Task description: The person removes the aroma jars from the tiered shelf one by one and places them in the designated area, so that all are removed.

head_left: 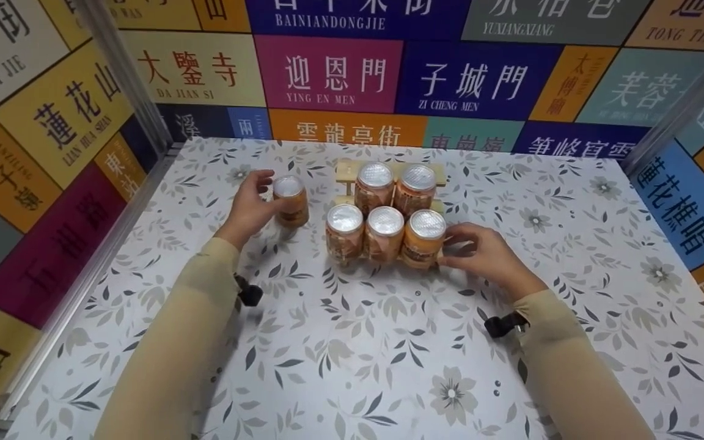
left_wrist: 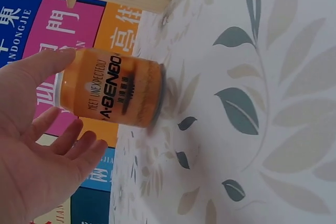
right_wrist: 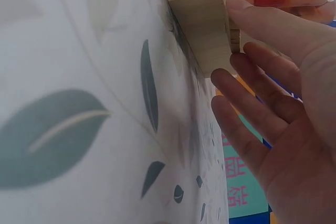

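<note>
My left hand (head_left: 253,205) is beside an orange drink can (head_left: 291,205) standing upright on the table, left of the wooden rack. In the left wrist view, the thumb lies by the orange can's (left_wrist: 115,87) top end and the fingers are spread loosely, not wrapped round it. The two-level wooden rack (head_left: 344,171) bears several cans: a back pair (head_left: 375,189) and a front row (head_left: 384,235). My right hand (head_left: 480,250) is at the rack's right end, beside the rightmost front can (head_left: 424,238). In the right wrist view, its thumb touches the rack's edge (right_wrist: 231,24), fingers loosely extended.
A white tablecloth (head_left: 340,354) with grey leaves and flowers covers the table. Coloured panels with Chinese lettering (head_left: 327,73) stand behind and at both sides. Metal posts (head_left: 138,79) rise at the back corners. Black wrist-worn devices (head_left: 249,292) sit on both sleeves.
</note>
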Demonstrator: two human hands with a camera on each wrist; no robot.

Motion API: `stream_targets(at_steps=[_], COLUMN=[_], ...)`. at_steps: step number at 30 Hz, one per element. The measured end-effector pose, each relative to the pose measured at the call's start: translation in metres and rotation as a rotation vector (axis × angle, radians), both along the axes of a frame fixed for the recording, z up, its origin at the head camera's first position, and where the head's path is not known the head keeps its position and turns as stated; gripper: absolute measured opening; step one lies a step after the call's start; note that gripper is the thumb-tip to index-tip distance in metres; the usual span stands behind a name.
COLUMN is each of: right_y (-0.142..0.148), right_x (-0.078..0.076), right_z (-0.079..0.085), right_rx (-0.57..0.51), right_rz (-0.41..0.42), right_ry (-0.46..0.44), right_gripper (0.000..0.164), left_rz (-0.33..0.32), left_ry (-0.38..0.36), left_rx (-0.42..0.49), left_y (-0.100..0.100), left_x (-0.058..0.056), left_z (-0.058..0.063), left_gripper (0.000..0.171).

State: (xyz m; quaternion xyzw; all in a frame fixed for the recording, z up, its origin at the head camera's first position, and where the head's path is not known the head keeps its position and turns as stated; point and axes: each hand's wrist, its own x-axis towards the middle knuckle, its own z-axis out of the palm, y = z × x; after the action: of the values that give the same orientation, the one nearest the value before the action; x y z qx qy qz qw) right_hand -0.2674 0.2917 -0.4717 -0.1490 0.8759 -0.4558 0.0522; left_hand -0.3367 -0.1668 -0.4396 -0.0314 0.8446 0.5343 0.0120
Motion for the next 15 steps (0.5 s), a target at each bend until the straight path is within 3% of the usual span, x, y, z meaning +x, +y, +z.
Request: stream_targets(at_steps=[8,15], right_y=[0.001,0.003], right_x=[0.001,-0.002], right_z=[-0.006,-0.008], right_rx=[-0.066,-0.079], right_rz=[0.011,0.019], right_ry=[0.013,-0.013], right_gripper=[0.055,0.054], left_rz=[0.039,-0.007], left_ry=[0.165,0.232], left_rx=[-0.047,0.031], left_y=[0.008,0.027], left_x=[0.004,0.008], left_z=[0.015,0.031], left_gripper=[0.064,0.056])
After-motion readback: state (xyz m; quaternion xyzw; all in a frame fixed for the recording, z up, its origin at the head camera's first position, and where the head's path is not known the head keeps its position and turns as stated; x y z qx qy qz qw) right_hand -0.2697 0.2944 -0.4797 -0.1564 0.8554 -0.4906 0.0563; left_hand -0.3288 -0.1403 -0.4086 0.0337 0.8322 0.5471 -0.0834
